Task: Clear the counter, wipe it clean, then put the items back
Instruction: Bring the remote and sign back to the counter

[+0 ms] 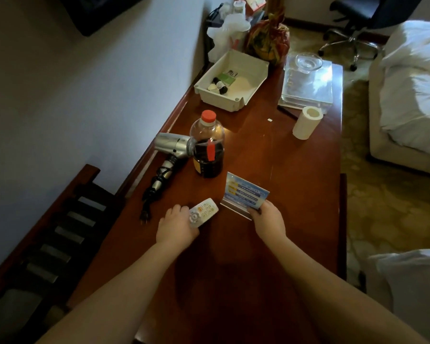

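Head view: a long brown wooden counter [271, 239] runs along a pale wall, seen from above, with 2 bare forearms reaching in from the bottom.
Left hand [178, 225]: fingers closed around 1 white remote control [204, 211], which lies low on the counter at the near end.
Right hand [268, 219]: pinching the near corner of 1 blue printed card in a clear stand [245, 193], just right of the remote.
Writing: the card carries yellow and white lines too blurred to read.
Just beyond the hands: 1 clear bottle with a red cap [207, 145], dark liquid inside, touching 1 silver hair dryer [173, 147] whose black cord trails toward the near edge.
Middle right: 1 white paper roll [307, 122], standing tilted, well apart from the bottle.
Far end: 1 white tray [231, 80] holding small toiletries, 1 clear glass tray with 1 glass bowl [308, 62] on it, 1 patterned vase [268, 38].
Surroundings: 1 black office chair [353, 23], white bedding [412, 90] at right, a slatted wooden rack [57, 234] at left.
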Motion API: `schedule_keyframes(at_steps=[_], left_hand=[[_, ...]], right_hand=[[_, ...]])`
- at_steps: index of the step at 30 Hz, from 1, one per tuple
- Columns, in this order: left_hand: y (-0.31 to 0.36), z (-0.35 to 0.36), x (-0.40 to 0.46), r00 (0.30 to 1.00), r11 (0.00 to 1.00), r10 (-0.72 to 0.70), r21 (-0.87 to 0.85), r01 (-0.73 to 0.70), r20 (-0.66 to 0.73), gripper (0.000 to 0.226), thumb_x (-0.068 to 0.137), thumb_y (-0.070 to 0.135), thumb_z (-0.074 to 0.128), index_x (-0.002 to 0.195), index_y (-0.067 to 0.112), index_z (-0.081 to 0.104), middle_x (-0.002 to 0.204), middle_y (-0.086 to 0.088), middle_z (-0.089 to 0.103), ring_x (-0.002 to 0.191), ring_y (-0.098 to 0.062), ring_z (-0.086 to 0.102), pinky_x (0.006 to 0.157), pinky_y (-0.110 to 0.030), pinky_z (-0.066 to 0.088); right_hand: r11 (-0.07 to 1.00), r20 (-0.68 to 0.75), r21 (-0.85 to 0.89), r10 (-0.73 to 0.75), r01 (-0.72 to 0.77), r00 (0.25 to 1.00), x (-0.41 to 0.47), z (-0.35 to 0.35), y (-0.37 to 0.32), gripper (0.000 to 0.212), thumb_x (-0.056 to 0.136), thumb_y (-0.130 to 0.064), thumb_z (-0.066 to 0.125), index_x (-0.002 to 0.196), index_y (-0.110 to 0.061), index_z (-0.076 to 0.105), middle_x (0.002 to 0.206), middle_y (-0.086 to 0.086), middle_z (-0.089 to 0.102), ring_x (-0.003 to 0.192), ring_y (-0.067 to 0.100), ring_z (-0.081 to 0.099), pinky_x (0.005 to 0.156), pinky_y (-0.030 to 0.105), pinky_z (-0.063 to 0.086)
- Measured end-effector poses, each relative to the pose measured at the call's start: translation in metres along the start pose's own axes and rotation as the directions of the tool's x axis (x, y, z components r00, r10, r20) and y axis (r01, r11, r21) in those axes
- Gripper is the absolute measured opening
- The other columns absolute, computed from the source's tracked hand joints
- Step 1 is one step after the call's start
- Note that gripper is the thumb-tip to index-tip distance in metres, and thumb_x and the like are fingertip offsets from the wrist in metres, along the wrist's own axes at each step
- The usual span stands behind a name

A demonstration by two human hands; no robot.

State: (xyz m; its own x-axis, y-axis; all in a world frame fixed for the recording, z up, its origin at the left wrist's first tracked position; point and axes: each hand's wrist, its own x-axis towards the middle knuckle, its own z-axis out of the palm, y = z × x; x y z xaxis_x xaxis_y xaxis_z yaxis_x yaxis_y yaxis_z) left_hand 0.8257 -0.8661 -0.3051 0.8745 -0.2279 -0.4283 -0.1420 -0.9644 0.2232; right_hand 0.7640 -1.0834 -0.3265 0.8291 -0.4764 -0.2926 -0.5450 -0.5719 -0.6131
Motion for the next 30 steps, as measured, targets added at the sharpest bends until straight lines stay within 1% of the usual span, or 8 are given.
schedule_keyframes(at_steps=[4, 7, 11, 16, 18, 22, 26, 30], left_hand=[[-0.03, 0.002, -0.049, 0.991, 0.949, -0.135, -0.287, 0.131, 0.003, 0.059, 0.082, 0.042, 0.069, 0.132, 0.018, 0.048, 0.124, 0.002, 0.048, 0.114, -0.017, 0.047, 0.092, -0.037, 0.048], [-0.055, -0.001, -0.089, 0.976, 0.874, -0.22, -0.444, 0.194, -0.006, 0.066, 0.082, 0.041, 0.071, 0.138, 0.016, 0.044, 0.125, 0.003, 0.047, 0.105, -0.012, 0.05, 0.083, -0.032, 0.053], [-0.095, -0.009, -0.149, 0.952, 0.785, -0.303, -0.575, 0.229, -0.034, 0.068, 0.083, 0.041, 0.07, 0.14, 0.016, 0.042, 0.129, 0.002, 0.047, 0.095, -0.008, 0.046, 0.072, -0.024, 0.045], [-0.157, -0.017, -0.245, 0.91, 0.6, -0.413, -0.762, 0.243, -0.035, 0.072, 0.082, 0.043, 0.071, 0.143, 0.018, 0.04, 0.134, -0.002, 0.049, 0.105, -0.017, 0.056, 0.081, -0.035, 0.054], [-0.186, -0.02, -0.291, 0.882, 0.536, -0.47, -0.808, 0.246, -0.044, 0.069, 0.082, 0.043, 0.071, 0.14, 0.02, 0.042, 0.133, -0.001, 0.05, 0.106, -0.019, 0.057, 0.071, -0.032, 0.054], [-0.242, -0.022, -0.387, 0.809, 0.438, -0.583, -0.868, 0.232, -0.078, 0.063, 0.081, 0.041, 0.072, 0.136, 0.023, 0.046, 0.127, 0.001, 0.054, 0.098, -0.018, 0.061, 0.064, -0.033, 0.056], [-0.288, -0.017, -0.483, 0.721, 0.358, -0.682, -0.915, 0.185, -0.121, 0.06, 0.084, 0.038, 0.07, 0.136, 0.023, 0.046, 0.127, 0.002, 0.055, 0.087, -0.006, 0.057, 0.058, -0.026, 0.049], [-0.328, -0.006, -0.581, 0.611, 0.3, -0.775, -0.945, 0.131, -0.161, 0.059, 0.083, 0.04, 0.071, 0.134, 0.023, 0.048, 0.128, 0.003, 0.053, 0.098, -0.011, 0.057, 0.061, -0.025, 0.046]], right_hand=[[0.998, -0.014, 0.059, 0.011, -0.01, 1.0, -0.036, 0.001, 0.001, 0.022, 0.093, -0.023, 0.056, 0.115, -0.021, 0.061, 0.103, -0.01, 0.058, 0.098, 0.01, 0.057, 0.08, 0.025, 0.047], [0.988, -0.011, 0.153, 0.006, -0.004, 1.0, -0.068, -0.002, -0.008, 0.02, 0.093, -0.021, 0.056, 0.113, -0.019, 0.061, 0.103, -0.009, 0.06, 0.092, 0.009, 0.059, 0.069, 0.021, 0.044], [0.98, 0.058, 0.193, -0.055, 0.042, 0.997, -0.118, 0.001, -0.041, 0.018, 0.094, -0.025, 0.055, 0.111, -0.021, 0.06, 0.096, -0.009, 0.063, 0.075, 0.008, 0.06, 0.058, 0.02, 0.042], [0.969, 0.168, 0.175, -0.202, 0.173, 0.965, -0.195, 0.023, -0.095, 0.014, 0.095, -0.028, 0.055, 0.108, -0.027, 0.057, 0.086, -0.008, 0.064, 0.055, 0.01, 0.053, 0.048, 0.021, 0.042], [0.959, 0.218, 0.172, -0.26, 0.226, 0.941, -0.233, 0.035, -0.119, 0.015, 0.095, -0.029, 0.056, 0.11, -0.027, 0.057, 0.085, -0.01, 0.063, 0.055, 0.008, 0.053, 0.048, 0.019, 0.038], [0.92, 0.303, 0.159, -0.39, 0.357, 0.87, -0.31, 0.064, -0.164, 0.028, 0.093, -0.029, 0.058, 0.12, -0.021, 0.058, 0.097, -0.011, 0.059, 0.078, 0.001, 0.051, 0.063, 0.02, 0.036], [0.857, 0.394, 0.157, -0.509, 0.49, 0.765, -0.39, 0.088, -0.205, 0.031, 0.093, -0.03, 0.058, 0.123, -0.02, 0.058, 0.1, -0.011, 0.055, 0.084, 0.001, 0.048, 0.068, 0.021, 0.035], [0.751, 0.465, 0.213, -0.64, 0.624, 0.611, -0.473, 0.111, -0.239, 0.031, 0.092, -0.03, 0.059, 0.122, -0.022, 0.059, 0.108, -0.008, 0.058, 0.094, 0.006, 0.047, 0.074, 0.024, 0.035]])
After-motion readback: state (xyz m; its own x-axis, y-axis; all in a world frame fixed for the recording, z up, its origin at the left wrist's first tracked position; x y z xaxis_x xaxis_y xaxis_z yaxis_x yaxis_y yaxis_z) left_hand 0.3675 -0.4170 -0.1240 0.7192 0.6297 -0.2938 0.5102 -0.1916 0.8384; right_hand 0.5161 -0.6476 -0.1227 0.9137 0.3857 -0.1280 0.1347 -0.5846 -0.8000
